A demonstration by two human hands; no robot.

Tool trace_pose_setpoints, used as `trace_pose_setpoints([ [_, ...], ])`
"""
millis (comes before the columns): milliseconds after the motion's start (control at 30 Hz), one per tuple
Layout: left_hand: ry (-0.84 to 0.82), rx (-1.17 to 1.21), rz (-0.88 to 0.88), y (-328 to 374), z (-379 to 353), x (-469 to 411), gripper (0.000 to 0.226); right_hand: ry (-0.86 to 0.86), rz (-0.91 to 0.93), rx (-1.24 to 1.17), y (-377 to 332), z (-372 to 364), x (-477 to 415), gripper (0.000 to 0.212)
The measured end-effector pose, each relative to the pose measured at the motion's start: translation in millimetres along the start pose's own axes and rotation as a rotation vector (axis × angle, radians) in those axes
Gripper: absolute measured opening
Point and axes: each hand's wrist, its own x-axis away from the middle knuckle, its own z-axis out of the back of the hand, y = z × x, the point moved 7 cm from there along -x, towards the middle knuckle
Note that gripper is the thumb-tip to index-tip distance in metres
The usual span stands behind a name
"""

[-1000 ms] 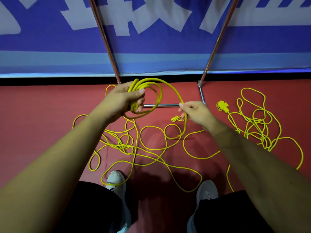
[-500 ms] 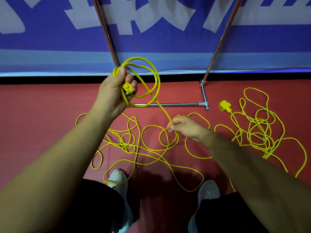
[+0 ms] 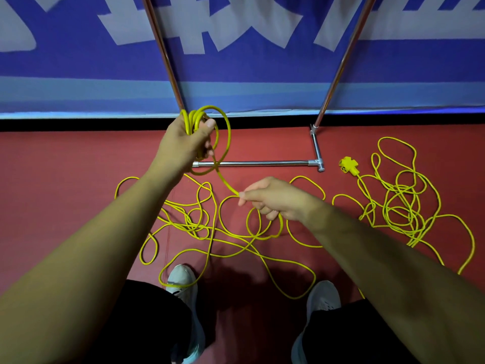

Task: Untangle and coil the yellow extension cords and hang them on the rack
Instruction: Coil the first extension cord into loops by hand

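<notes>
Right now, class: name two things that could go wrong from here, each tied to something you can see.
1. The loose cord on the floor crosses itself in many loops; pulling it through the right hand toward the coil in the left hand may tighten a knot.
2. One loop lies across the left shoe; it could snag the foot or trip the person.

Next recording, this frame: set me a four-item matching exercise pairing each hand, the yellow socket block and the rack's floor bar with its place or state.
Things
1. left hand
2. right hand
3. socket block
4. floor bar

Place or state
A. lies on the red floor, right of the floor bar
B. grips the cord coil
C. silver, runs level beyond both hands
D. pinches one cord strand

Pairs: 1-B, 2-D, 3-A, 4-C
</notes>
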Motion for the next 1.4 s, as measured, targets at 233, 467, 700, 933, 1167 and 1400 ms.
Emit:
trace_pose_setpoints([
  [233,-0.121,-0.164,0.043,-15,-17,4,0.025,-0.072,0.177,0.383,-39,10,24,0.016],
  [467,-0.067,-0.219,0.098,-30,-27,3,0.027,-0.148,0.312,0.521,-54,-1,34,0.029],
  [700,0.0,0.205,0.323,-43,-33,5,0.003,-0.08,0.317,0.555,-64,0,32,0.02],
  [933,-0.03,0.178,0.251,-38,-26,2,0.008,-0.072,0.399,0.494,-70,5,37,0.023],
  [1167,-0.336,0.004,0.265,-36,-34,10,0.021,0.223,0.563,0.351,-95,35,44,0.015],
  [1400,-0.632,0.172,0.384,-28,-59,31,0.041,0.419,0.636,0.154,-99,52,47,0.019],
])
